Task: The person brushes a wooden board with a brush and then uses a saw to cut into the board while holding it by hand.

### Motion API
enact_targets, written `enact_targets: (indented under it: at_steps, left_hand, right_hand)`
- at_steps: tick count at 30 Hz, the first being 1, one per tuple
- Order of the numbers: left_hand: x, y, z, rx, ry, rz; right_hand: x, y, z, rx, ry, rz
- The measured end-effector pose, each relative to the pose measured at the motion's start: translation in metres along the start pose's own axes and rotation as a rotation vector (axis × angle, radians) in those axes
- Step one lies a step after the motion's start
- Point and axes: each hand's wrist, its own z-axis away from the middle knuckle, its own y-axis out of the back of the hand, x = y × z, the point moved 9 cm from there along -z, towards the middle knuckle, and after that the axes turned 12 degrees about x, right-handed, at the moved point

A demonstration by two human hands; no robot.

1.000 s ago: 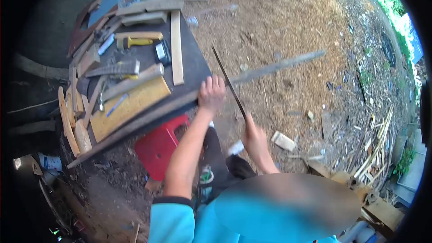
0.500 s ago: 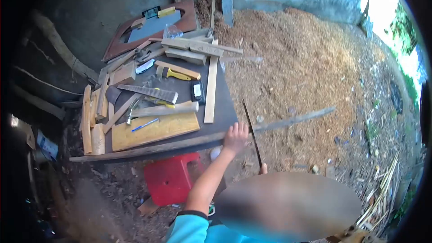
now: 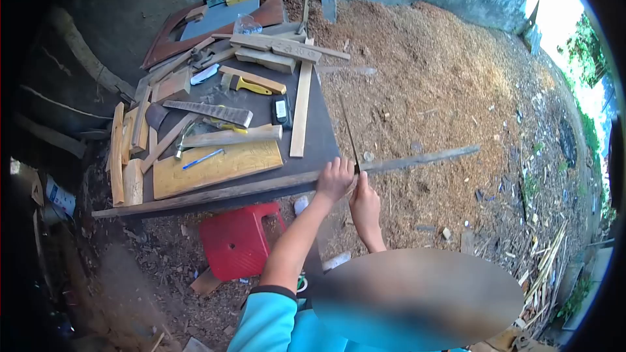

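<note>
A long wooden strip [image 3: 287, 181] lies along the near edge of a dark worktable [image 3: 321, 132], its far end jutting past the corner over open ground. The person's left hand [image 3: 336, 179] closes over the strip near that corner, while the right hand [image 3: 365, 207], just beside it, grips the near end of a thin saw-like blade [image 3: 350, 135] set across the wood. The step in hand appears to be sawing; whether a cut has opened is too small to tell. The next stroke would call for a firm left hold, fingers clear of the edge, and a straight pull. Behind the strip on the tabletop lie a flat board [image 3: 244, 168] bearing a blue pen [image 3: 203, 159], a hammer [image 3: 181, 146] and a yellow-handled brush [image 3: 253, 87]. A red stool [image 3: 228, 248] stands below; wood shavings [image 3: 424, 72] cover the ground beyond.
</note>
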Motion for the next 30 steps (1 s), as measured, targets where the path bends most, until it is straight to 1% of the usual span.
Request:
enact_targets:
  at_steps: [1,2,3,5,6,8,9,10,13,15,16,17,19,20,23,24,25,30]
  left_hand:
    - [0.000,-0.001,-0.001,0.031,-0.007,-0.027]
    - [-0.006,0.000,-0.005,0.072,-0.015,-0.060]
    - [-0.013,0.001,-0.008,0.069,-0.020,-0.058]
    - [-0.008,0.003,-0.008,0.061,0.006,-0.029]
    - [-0.006,-0.001,-0.006,0.019,-0.023,-0.092]
    - [-0.009,-0.009,-0.010,0.000,-0.008,-0.033]
    - [-0.007,-0.007,-0.005,-0.021,-0.005,-0.007]
    - [-0.008,-0.005,-0.002,-0.050,-0.011,0.000]
    - [-0.003,-0.005,-0.008,-0.066,-0.008,0.022]
    - [-0.007,-0.010,-0.003,-0.040,-0.018,0.025]
    - [-0.008,-0.004,-0.003,-0.058,-0.022,0.039]
    - [-0.007,0.002,-0.007,-0.067,-0.029,0.055]
    - [-0.010,-0.004,-0.010,-0.127,0.068,0.149]
    - [-0.011,-0.009,-0.010,-0.169,0.125,0.178]
    - [-0.012,-0.008,-0.014,-0.230,0.054,0.133]
    - [-0.013,-0.008,-0.015,-0.273,0.059,0.159]
    - [-0.019,-0.008,-0.019,-0.281,0.060,0.169]
    - [-0.011,-0.001,-0.014,-0.344,0.073,0.338]
  right_hand:
    - [-0.003,0.006,0.006,-0.006,-0.026,0.002]
    - [0.004,0.025,0.036,-0.032,-0.032,-0.003]
    - [0.004,0.043,0.062,-0.062,-0.039,-0.002]
    - [0.001,0.030,0.040,-0.067,0.032,0.010]
    - [-0.003,0.023,0.029,-0.074,0.033,0.027]
    - [-0.003,-0.005,-0.010,-0.052,0.034,0.077]
    - [0.003,-0.019,-0.015,-0.045,0.010,0.112]
    - [0.003,-0.007,-0.001,0.002,0.030,0.077]
    - [0.024,0.052,0.088,-0.136,-0.112,0.070]
    - [0.015,0.074,0.095,-0.168,-0.110,0.085]
    - [0.010,0.085,0.101,-0.172,-0.120,0.091]
    - [0.001,0.094,0.100,-0.123,-0.102,0.063]
    - [-0.015,0.110,0.096,-0.027,-0.065,0.028]
    - [-0.022,0.121,0.093,0.078,-0.039,0.003]
    - [-0.012,0.133,0.088,0.147,-0.079,0.033]
    - [-0.010,0.136,0.086,0.166,-0.056,0.062]
    - [0.005,0.130,0.081,0.099,-0.098,0.098]
    - [0.019,0.113,0.081,-0.030,-0.149,0.095]
